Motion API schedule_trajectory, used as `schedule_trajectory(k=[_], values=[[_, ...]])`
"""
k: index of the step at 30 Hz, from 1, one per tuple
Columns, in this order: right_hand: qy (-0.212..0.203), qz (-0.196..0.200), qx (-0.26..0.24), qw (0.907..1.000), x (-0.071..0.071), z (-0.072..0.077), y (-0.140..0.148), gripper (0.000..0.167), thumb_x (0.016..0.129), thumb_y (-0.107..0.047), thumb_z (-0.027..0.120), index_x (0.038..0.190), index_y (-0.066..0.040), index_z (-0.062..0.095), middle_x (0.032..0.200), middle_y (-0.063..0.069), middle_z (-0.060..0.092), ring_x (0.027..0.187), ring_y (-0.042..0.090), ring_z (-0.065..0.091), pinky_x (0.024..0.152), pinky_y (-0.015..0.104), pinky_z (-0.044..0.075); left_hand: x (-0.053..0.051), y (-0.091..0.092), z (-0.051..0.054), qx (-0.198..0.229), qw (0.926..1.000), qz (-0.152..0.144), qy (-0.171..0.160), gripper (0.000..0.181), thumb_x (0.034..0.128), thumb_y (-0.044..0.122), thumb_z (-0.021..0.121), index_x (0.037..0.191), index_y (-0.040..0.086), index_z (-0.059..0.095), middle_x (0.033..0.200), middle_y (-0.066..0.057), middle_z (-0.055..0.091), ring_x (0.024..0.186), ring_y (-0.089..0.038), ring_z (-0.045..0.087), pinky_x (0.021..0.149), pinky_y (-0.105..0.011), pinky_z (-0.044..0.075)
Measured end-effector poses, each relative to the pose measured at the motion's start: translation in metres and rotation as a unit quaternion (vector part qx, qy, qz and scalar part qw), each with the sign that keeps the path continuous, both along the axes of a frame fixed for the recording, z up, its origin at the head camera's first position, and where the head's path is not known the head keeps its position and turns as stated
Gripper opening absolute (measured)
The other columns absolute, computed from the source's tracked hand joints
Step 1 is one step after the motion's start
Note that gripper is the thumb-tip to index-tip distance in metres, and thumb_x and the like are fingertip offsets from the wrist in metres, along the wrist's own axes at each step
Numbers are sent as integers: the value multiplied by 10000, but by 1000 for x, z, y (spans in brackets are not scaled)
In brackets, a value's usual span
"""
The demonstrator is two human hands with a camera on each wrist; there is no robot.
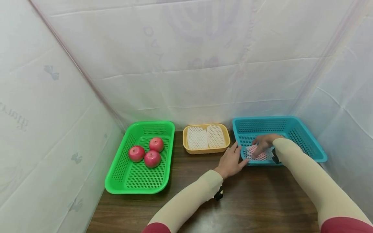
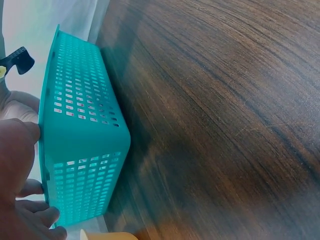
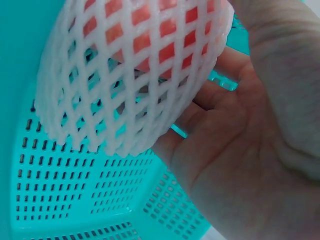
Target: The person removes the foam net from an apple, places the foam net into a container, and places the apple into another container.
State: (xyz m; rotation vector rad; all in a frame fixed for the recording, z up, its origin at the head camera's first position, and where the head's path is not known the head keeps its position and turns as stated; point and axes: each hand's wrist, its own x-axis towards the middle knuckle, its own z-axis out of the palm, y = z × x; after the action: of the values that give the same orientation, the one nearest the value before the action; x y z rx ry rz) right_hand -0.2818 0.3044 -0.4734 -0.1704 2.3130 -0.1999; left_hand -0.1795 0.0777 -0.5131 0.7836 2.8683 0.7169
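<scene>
A red apple in a white foam net (image 1: pixel 259 154) is inside the blue basket (image 1: pixel 309 136), at its near left. My right hand (image 1: pixel 263 144) grips it. The right wrist view shows the apple (image 3: pixel 167 37) filling one end of the foam net (image 3: pixel 125 105), whose other end hangs loose. Fingers of the right hand (image 3: pixel 235 135) curl behind the net and the thumb lies on the near side. My left hand (image 1: pixel 230 162) rests on the basket's near left corner, fingers and thumb extended. In the left wrist view its thumb and fingertips touch the rim (image 2: pixel 44 150).
A green basket (image 1: pixel 166 174) on the left holds three red apples (image 1: pixel 152 158). Between the baskets stands a small yellow tray (image 1: pixel 208 150) with two stacks of white foam nets (image 1: pixel 197 137). The brown wooden table (image 1: pixel 247 200) is bounded by pale cloth walls (image 1: pixel 175 90).
</scene>
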Motion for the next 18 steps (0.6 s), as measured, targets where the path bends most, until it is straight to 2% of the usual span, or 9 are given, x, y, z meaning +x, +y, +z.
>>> schedule_trajectory(k=[7, 11, 18], values=[[84, 15, -19, 10000, 0, 0, 0, 1115, 668, -696, 848, 1494, -43, 482, 1535, 339, 350, 1353, 576, 378, 978, 707, 423, -1, -4, 3, -117, 9998, -165, 89, 689, 1050, 514, 507, 1583, 93, 387, 1672, -80, 284, 1493, -218, 357, 1168, -327, 361], [144, 155, -25, 9998, 0, 2, 1, 1078, 697, -671, 845, 1485, -26, 489, 1518, 345, 369, 1340, 576, 396, 965, 703, 435, -2, -6, 4, -179, 9995, -261, 89, 683, 1055, 512, 495, 1586, 97, 381, 1674, -84, 281, 1510, -204, 323, 1188, -319, 326], [279, 352, -66, 9990, -1, 5, 1, 1049, 711, -668, 833, 1461, -13, 503, 1500, 346, 385, 1335, 571, 398, 976, 695, 435, -3, -8, 3, -189, 9994, -270, 46, 682, 1058, 511, 488, 1596, 109, 365, 1682, -71, 260, 1526, -189, 286, 1201, -314, 298]])
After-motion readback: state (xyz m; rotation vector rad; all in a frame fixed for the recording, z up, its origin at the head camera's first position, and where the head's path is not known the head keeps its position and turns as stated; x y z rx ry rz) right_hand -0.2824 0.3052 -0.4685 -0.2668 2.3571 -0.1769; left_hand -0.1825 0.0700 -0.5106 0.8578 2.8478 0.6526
